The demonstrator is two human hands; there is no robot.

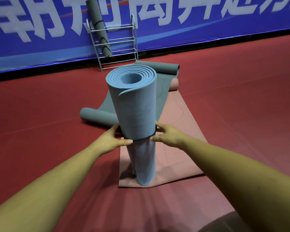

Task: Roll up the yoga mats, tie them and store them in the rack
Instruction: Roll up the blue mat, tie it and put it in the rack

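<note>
A rolled light-blue yoga mat (137, 114) stands upright on end in the middle of the view, resting on a flat pink mat (177, 131). A thin dark band (141, 139) circles the blue roll about halfway down. My left hand (115, 137) pinches the band on the roll's left side. My right hand (167, 133) grips the band on the right side. A grey mat (107, 104) lies half unrolled behind the roll. A metal rack (117, 42) leans at the wall and holds one tied grey roll (100, 30).
Red floor covering (233, 97) spreads all around. A blue banner with white characters (191, 22) lines the far wall behind the rack. The grey mat's rolled ends (159, 66) lie between me and the rack.
</note>
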